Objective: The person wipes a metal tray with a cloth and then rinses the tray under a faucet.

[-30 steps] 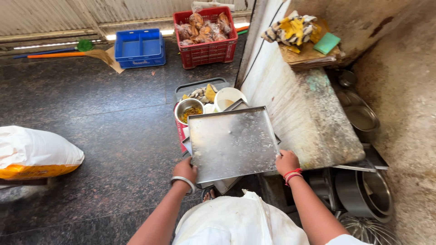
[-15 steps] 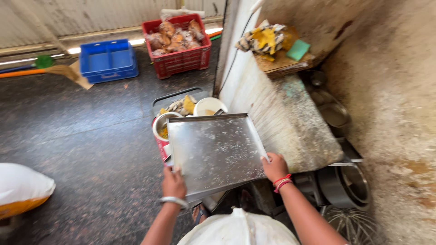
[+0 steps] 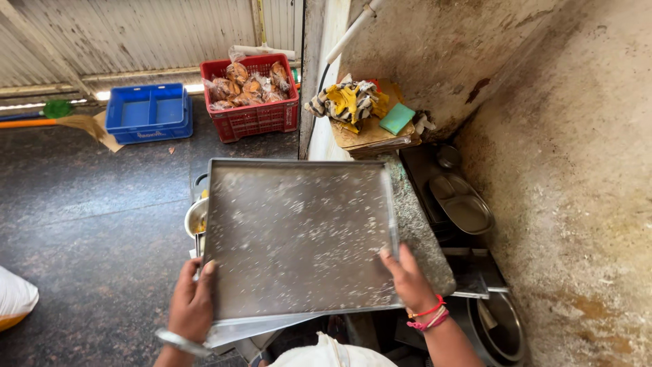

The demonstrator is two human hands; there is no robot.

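Note:
I hold a large rectangular steel tray (image 3: 299,231), flecked with crumbs, level in front of me. My left hand (image 3: 191,303) grips its near left corner and wears a metal bangle. My right hand (image 3: 411,280) grips the near right edge and has red thread bands at the wrist. A second tray edge (image 3: 261,329) shows just beneath the first. Under the tray's left side, a steel bowl (image 3: 195,216) with yellow food peeks out.
A red crate (image 3: 251,112) of wrapped items and a blue crate (image 3: 149,112) stand at the back on the dark stone floor. To the right lies a low stone ledge (image 3: 421,231), a board with rags and a green sponge (image 3: 396,118), and steel vessels (image 3: 465,207).
The tray has risen closer to the camera and now hides most of the bowls below. The view has shifted toward the right wall. Both hands keep their grip.

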